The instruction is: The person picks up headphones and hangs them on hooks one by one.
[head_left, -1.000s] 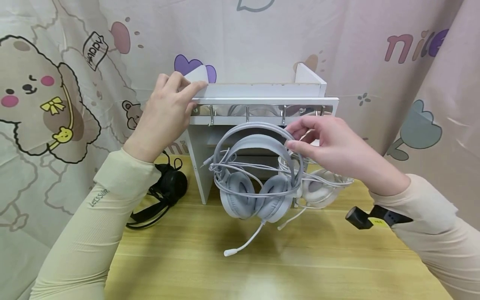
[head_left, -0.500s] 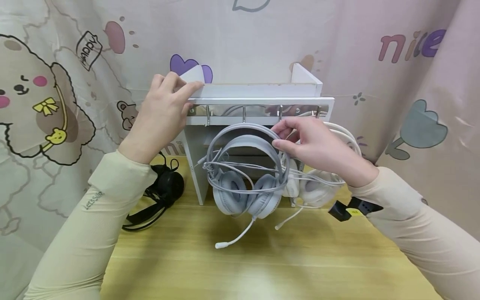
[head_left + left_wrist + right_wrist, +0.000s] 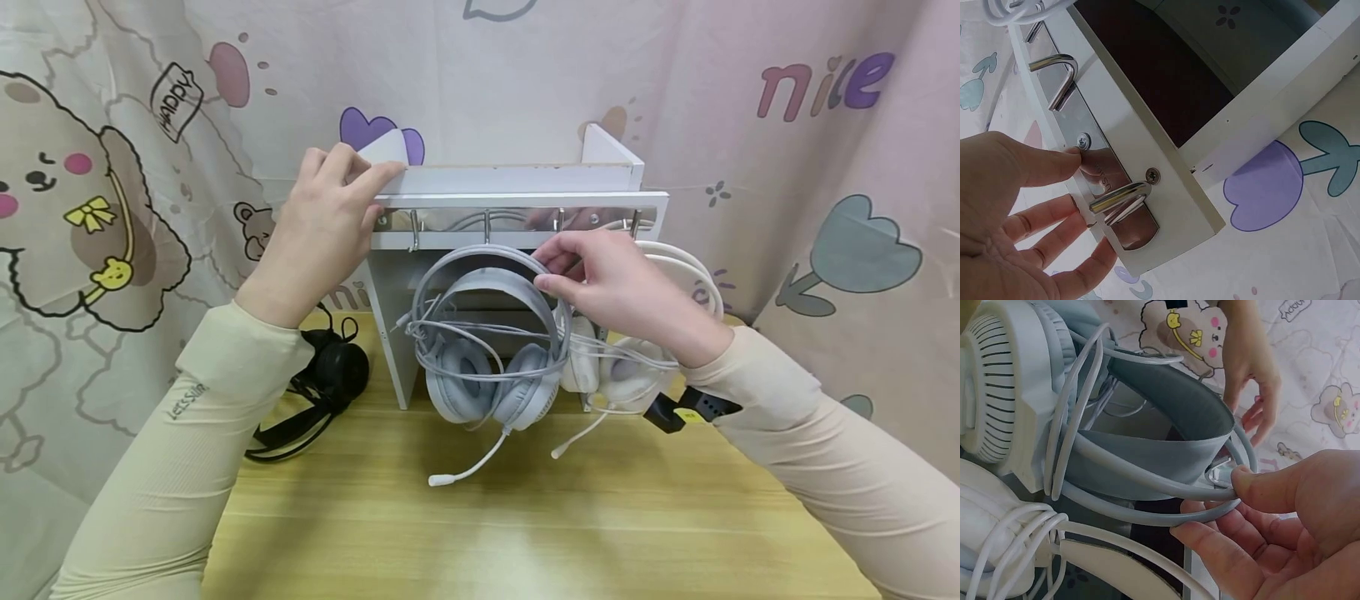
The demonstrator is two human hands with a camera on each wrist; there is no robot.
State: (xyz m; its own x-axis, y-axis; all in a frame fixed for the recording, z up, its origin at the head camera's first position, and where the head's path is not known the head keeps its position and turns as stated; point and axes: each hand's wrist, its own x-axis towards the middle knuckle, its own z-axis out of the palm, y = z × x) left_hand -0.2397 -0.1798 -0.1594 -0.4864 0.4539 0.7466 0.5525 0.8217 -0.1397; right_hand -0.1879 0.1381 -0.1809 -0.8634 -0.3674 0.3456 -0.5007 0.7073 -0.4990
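Observation:
A pale grey-blue headset [image 3: 532,392] hangs before a white shelf [image 3: 517,180], its cable looped round it and its microphone pointing down. My right hand [image 3: 618,283] pinches the thin outer tubes of its headband [image 3: 1160,489] on the right side. The band's top is right at a metal hook [image 3: 487,225] on the shelf's rail. My left hand [image 3: 318,225] grips the rail's left end; in the left wrist view its thumb is on the metal strip [image 3: 1100,169] beside a hook [image 3: 1119,200]. Behind my right hand hangs a white headset [image 3: 630,383], partly hidden.
A black headset [image 3: 341,371] lies on the wooden tabletop [image 3: 525,517] left of the shelf, partly behind my left sleeve. A printed curtain [image 3: 510,92] hangs close behind. The white headset's microphone [image 3: 558,452] juts out low beside the grey-blue headset.
My right hand has moved left with the grey-blue headset, bringing its band in line with the hook; the headset has risen slightly. More of the white headset shows. My left hand stays on the rail.

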